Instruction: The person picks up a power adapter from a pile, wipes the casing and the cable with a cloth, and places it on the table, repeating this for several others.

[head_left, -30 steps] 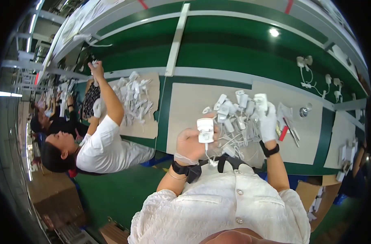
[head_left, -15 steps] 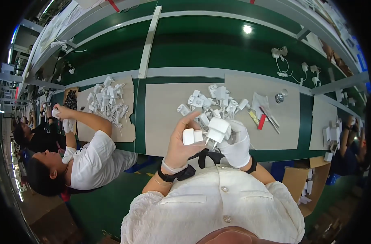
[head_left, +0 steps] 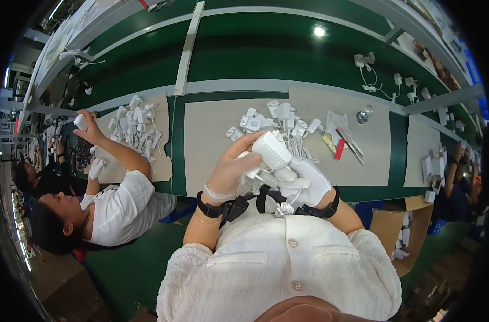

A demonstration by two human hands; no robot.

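Observation:
My left hand (head_left: pixel 229 170), in a thin see-through glove, has its fingers closed around white power adapters in front of my chest. A white power adapter (head_left: pixel 272 150) stands uppermost in the grip, its ridged side showing. Below it a second white adapter (head_left: pixel 259 176) shows metal pins and is partly covered by my fingers. My right hand (head_left: pixel 309 185), in a white cloth glove, closes on the lower end of the upper adapter. A bundled white cable (head_left: pixel 283 208) hangs below the hands. Beyond them lies a heap of white adapters with cables (head_left: pixel 276 118).
Beige sheeting (head_left: pixel 207 129) covers the green bench. Right of the heap lie a red-handled tool (head_left: pixel 339 149), a yellow strip (head_left: pixel 328 143) and a glass jar (head_left: pixel 364 114). A co-worker (head_left: pixel 115 209) sits left beside another adapter pile (head_left: pixel 137 129). An open carton (head_left: pixel 386 236) stands right.
The adapter between my hands has been raised and turned, so its pins no longer face me. My right hand has shifted lower around it. The co-worker's raised hand has moved up.

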